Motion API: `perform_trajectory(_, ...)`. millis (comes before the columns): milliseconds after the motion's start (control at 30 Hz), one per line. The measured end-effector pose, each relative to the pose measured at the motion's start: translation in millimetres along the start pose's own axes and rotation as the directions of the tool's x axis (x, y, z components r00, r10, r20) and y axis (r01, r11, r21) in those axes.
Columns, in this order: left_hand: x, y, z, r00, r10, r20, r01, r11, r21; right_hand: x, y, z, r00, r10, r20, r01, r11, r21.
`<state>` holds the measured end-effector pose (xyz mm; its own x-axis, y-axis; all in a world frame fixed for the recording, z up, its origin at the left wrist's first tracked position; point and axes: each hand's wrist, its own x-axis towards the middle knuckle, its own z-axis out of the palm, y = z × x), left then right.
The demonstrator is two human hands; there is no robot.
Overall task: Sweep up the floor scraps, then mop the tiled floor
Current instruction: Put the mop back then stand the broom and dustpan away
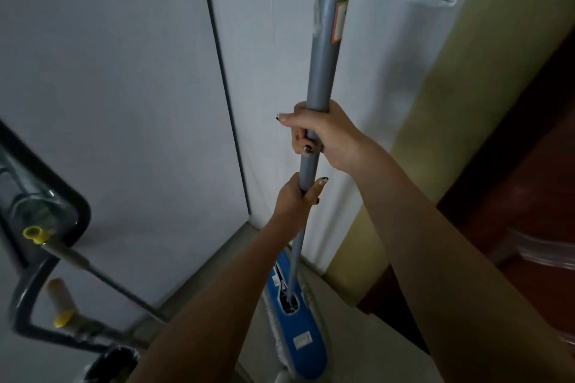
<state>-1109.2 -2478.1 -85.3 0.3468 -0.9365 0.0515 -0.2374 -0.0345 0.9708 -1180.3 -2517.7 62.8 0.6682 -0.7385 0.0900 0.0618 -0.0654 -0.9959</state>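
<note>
White wall [124,71] ahead; I've got both hands wrapped tight on the grey mop pole [323,71] (right hand [320,134] above left hand [295,199]), blue mop head [303,336] on the floor.

The floor [348,320] is showing as a pale, dim surface at the foot of the white wall panels [109,102], narrowing toward the corner where those panels are meeting a yellow-green wall [451,102]. Directly on it, 1 flat blue mop head [306,342] is lying lengthwise, its white fringe spreading out along the left edge and touching the floor. Lower left, 1 dark, rounded object [113,364] is sitting at the frame's edge; what it is, I cannot tell.
</note>
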Motion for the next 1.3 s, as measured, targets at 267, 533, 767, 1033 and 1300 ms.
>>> perform_trajectory(267,89,-19,-27,0.997,-0.037,-0.065,0.037,0.999,-0.004,101,16,-6,0.993,0.056,0.107,-0.052,0.998,-0.041)
perform_trajectory(533,144,-36,-24,0.992,-0.079,-0.094,0.083,0.995,0.046,158,36,-30,0.987,0.065,0.149,-0.071,0.997,0.04)
perform_trajectory(767,179,-60,-10,0.981,-0.196,0.017,0.192,0.973,0.125,177,78,-52,0.988,0.103,-0.111,-0.108,0.993,-0.041)
perform_trajectory(1033,210,-60,1,0.96,-0.256,0.11,0.221,0.939,0.262,186,92,-69,0.929,0.127,-0.346,-0.181,0.975,-0.127)
perform_trajectory(1300,217,-51,27,0.958,-0.227,0.177,0.124,0.88,0.458,179,106,-91,0.837,0.117,-0.535,-0.239,0.957,-0.165)
